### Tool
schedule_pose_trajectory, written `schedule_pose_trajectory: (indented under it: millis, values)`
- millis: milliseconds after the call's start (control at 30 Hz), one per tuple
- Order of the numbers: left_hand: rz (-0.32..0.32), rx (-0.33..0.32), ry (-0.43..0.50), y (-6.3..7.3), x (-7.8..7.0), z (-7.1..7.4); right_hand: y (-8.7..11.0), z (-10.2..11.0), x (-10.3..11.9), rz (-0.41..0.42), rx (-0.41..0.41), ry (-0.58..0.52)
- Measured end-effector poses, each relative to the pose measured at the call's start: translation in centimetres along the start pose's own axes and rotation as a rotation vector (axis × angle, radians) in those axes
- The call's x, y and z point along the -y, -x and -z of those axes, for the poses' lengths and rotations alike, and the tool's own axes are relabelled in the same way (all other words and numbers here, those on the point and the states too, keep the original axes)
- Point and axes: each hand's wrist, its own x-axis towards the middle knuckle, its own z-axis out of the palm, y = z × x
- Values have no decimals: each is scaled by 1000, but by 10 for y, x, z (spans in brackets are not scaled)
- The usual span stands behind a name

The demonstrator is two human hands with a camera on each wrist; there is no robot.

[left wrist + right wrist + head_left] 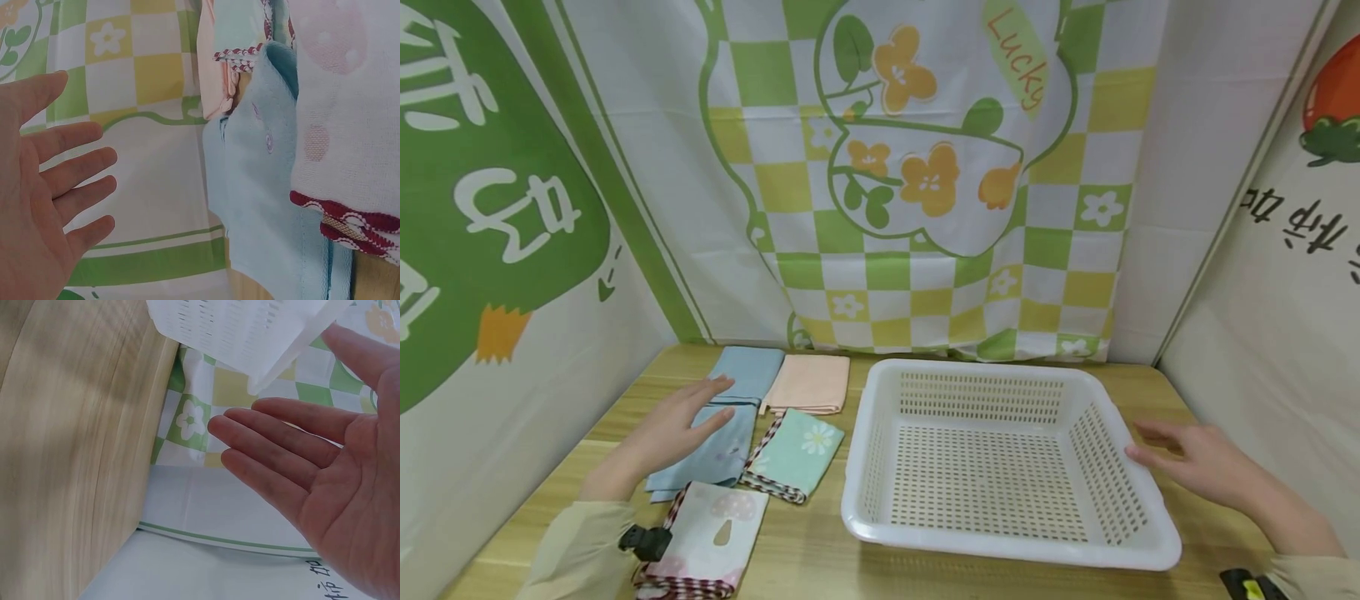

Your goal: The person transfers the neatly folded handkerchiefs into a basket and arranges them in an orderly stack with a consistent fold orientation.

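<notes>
In the head view my left hand [673, 429] is over two folded light-blue towels, the far one [747, 372] and the near one [718, 454]. Its fingers are spread and nothing is in the palm, as the left wrist view confirms. A folded pink towel [810, 384], a mint towel with daisies [805, 450] and a white towel with pink mushrooms [718, 533] lie around them. My right hand [1206, 462], fingers extended, is beside the right rim of a white plastic basket [1015, 546], thumb tip right at the rim. The basket has perforated walls and holds nothing.
The wooden table [808, 558] carries everything. A printed curtain [925, 275] with green and yellow checks hangs behind its far edge. Fabric side walls, green and white at left [632, 283] and white at right [1262, 333], flank the table.
</notes>
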Motion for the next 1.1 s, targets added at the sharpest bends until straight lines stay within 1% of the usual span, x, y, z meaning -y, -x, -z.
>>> schedule_pose_trajectory:
  millis: [300,567,800,1033,1100]
  values:
    - [16,2,-7,4,1,1,1,-1,1,17,-7,22]
    - [20,0,-9,6,1,3,3,0,4,36,3,20]
    - [28,2,-8,8,3,2,4,1,6,37,19,4]
    - [22,-3,-5,9,6,1,6,2,9,29,55,-29]
    - [22,-4,-2,10,7,1,6,2,10,32,50,-31]
